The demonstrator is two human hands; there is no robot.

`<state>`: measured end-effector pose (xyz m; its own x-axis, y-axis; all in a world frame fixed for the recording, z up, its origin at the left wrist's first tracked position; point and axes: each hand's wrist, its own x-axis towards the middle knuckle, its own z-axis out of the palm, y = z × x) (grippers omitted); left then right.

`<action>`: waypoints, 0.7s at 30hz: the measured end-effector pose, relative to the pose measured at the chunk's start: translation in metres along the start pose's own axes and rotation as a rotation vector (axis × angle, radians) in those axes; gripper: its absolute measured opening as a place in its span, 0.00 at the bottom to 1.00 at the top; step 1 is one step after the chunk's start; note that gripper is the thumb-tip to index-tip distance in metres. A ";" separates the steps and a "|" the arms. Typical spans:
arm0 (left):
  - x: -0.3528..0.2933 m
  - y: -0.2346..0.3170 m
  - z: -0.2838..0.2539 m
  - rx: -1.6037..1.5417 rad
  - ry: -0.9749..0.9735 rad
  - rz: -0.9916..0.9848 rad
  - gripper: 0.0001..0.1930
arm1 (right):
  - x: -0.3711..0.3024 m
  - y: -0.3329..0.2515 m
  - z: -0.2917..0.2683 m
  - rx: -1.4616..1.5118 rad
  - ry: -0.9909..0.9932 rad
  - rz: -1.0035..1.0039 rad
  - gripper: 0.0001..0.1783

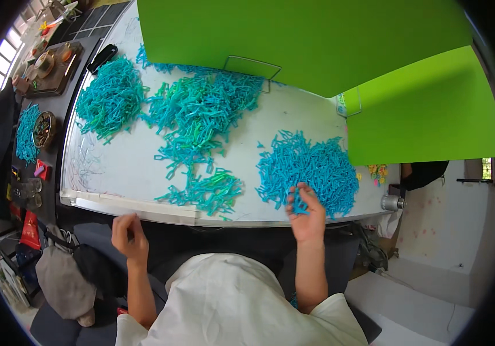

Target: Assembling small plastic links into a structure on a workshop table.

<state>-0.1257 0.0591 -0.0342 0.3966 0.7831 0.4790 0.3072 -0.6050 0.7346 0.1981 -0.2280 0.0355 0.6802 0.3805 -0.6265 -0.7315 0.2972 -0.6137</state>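
Observation:
My right hand (307, 214) is at the near edge of a large heap of small blue plastic pieces (311, 173), on the right of the white table. Its fingers curl round blue plastic pieces (300, 205), which show between thumb and fingertips. Just off the table's front edge, my left hand (129, 236) is closed, thumb against fingers; whatever it may hold is hidden. Between the hands, a loose scatter of teal and green pieces (213, 190) reaches back to a bigger teal heap (201, 106). Farther left lies another teal heap (112, 98). The pieces look like narrow open loops.
Green panels (305, 40) with wire handles rise over the far and right sides of the white table (299, 118). A black handheld tool (103, 58) lies at the back left. On a dark side table are a round basket (43, 130) and a wooden tray (57, 75).

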 end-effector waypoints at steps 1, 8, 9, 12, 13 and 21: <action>-0.007 -0.006 -0.005 -0.007 -0.030 0.100 0.09 | 0.002 -0.012 -0.003 -0.196 0.085 -0.190 0.15; -0.036 -0.035 -0.028 0.099 -0.374 0.173 0.09 | 0.024 -0.065 0.010 -0.578 0.213 -0.574 0.32; -0.034 -0.036 -0.028 0.095 -0.370 0.188 0.09 | 0.021 -0.073 0.000 -0.568 0.215 -0.586 0.32; -0.040 -0.061 -0.026 0.126 -0.376 -0.074 0.08 | 0.022 -0.086 -0.032 -0.322 0.184 -0.601 0.29; -0.042 -0.075 -0.025 0.127 -0.375 -0.076 0.08 | 0.021 -0.087 -0.037 -0.331 0.197 -0.608 0.26; -0.038 -0.151 -0.016 0.532 -0.402 0.095 0.19 | 0.003 -0.065 -0.060 -0.343 0.288 -0.613 0.14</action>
<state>-0.2007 0.1236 -0.1559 0.7023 0.6708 0.2382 0.5987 -0.7376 0.3122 0.2506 -0.2985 0.0442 0.9801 -0.0229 -0.1971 -0.1950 0.0746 -0.9780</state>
